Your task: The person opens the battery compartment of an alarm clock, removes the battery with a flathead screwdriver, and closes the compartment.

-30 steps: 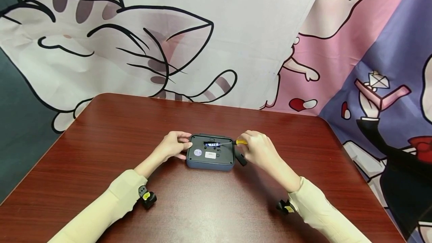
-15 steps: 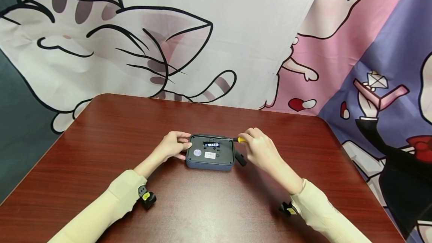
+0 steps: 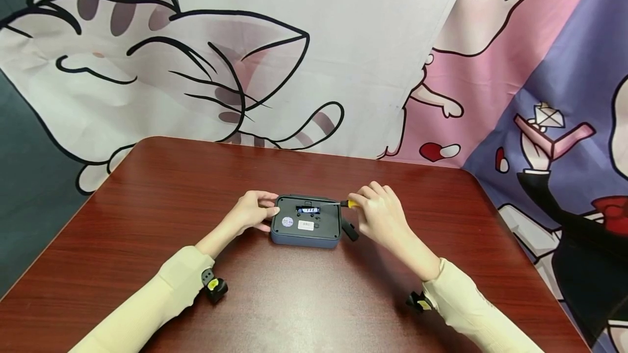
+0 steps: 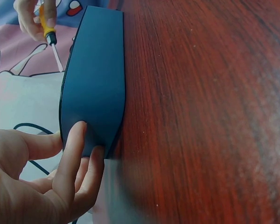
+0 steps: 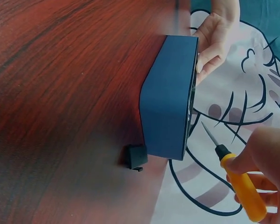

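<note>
A dark blue box-shaped device [image 3: 293,239] lies on the table with its black back facing up. In that back, an uncovered battery slot holds a blue battery [image 3: 307,210]. My left hand [image 3: 251,211] grips the device's left end, thumb on the back's edge and fingers against the blue side [image 4: 91,88]. My right hand [image 3: 380,212] holds a screwdriver [image 5: 242,184] by its yellow handle, beyond the device's right end. The thin shaft points left over the back, and in the right wrist view its tip shows apart from the device.
Beside the device's right end lies a small black cover-like piece [image 3: 350,230]. The reddish-brown wooden table [image 3: 221,168] reaches back to a printed cartoon cloth [image 3: 373,59].
My right hand has moved slightly up and right, drawing the screwdriver tip away from the battery slot. The left hand and the device have stayed put.
</note>
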{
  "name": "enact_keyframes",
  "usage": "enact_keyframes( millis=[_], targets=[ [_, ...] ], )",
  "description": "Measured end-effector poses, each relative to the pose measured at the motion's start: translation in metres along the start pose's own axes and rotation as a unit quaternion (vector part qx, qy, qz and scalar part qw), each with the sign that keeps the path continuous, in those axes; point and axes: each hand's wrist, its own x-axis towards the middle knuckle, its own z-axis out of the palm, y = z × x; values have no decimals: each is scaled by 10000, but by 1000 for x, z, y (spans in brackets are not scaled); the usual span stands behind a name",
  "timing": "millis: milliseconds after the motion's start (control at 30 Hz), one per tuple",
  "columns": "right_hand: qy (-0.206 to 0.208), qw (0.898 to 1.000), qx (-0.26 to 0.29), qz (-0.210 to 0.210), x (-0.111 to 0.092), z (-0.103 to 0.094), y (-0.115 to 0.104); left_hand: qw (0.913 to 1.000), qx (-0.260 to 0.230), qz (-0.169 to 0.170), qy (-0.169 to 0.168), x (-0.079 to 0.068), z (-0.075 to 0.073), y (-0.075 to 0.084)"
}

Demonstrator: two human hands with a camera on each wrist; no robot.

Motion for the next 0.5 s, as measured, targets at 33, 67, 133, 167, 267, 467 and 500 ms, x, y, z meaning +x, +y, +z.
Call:
enact_keyframes(
  millis=[33, 67, 133, 167, 267, 467, 500],
  targets=[
    [-2, 10000, -15, 22, 0, 0, 0, 10000, -2, 6, -1, 0, 0, 0],
    [-8, 10000, -25, 49, 1, 0, 0, 10000, -4, 10, -3, 0, 0, 0],
    [-17, 9999, -47, 110, 1, 0, -1, 10000, 1, 13, -7, 0, 0, 0],
    [-37, 9999, -44, 154, 1, -1, -1, 10000, 4, 14, -6, 0, 0, 0],
    [-94, 9996, -31, 282, 0, -1, -2, 10000, 21, -2, -4, 1, 0, 0],
    [-374, 9970, 135, 664, -2, -2, -4, 10000, 15, -64, -12, 0, 0, 0],
    [-461, 9958, 215, 758, -2, -2, -4, 10000, -3, -78, -7, 0, 0, 0]
  ],
)
